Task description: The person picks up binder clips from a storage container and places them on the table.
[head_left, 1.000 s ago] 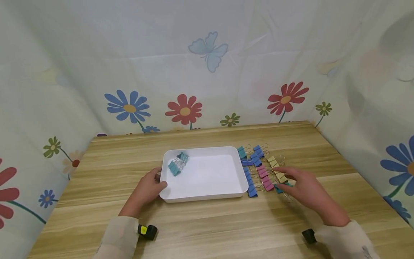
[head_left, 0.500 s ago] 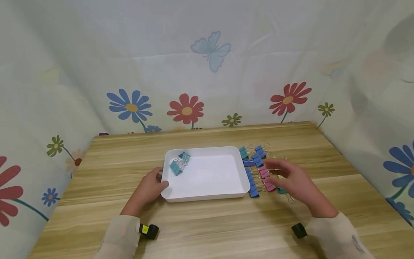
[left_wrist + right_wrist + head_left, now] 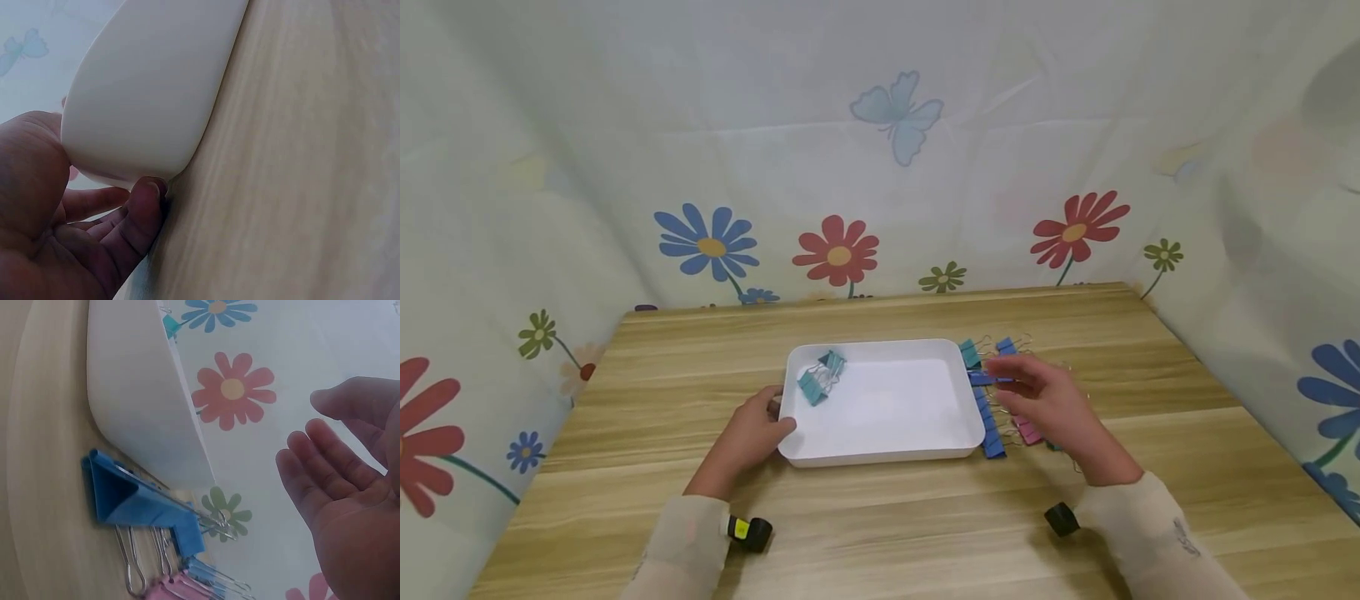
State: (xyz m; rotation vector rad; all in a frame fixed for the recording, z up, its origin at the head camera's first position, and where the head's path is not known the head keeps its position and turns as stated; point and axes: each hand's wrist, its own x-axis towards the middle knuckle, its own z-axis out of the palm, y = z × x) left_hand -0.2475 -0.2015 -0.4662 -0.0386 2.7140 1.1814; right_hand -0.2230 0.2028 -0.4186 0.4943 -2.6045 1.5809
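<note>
My left hand (image 3: 751,433) grips the left end of a white tray (image 3: 887,412), its thumb over the rim. The left wrist view shows its fingers curled against the tray wall (image 3: 144,94) close to the table. Teal binder clips (image 3: 812,388) lie in the tray's left part. Right of the tray are blue binder clips (image 3: 990,427), a teal one (image 3: 970,355) and a pink one (image 3: 1028,431). Above them hovers my right hand (image 3: 1051,408), fingers apart from the thumb and holding nothing. It hides part of the clip group.
A wooden table (image 3: 880,525) lies under everything. Behind it and along both sides hangs a white curtain (image 3: 760,150) printed with flowers and a butterfly. Dark wrist devices (image 3: 1062,519) sit on both sleeves.
My right hand has moved left and away from me, from the right-hand clips toward the tray. The left hand stays on the tray. The head view has shifted slightly.
</note>
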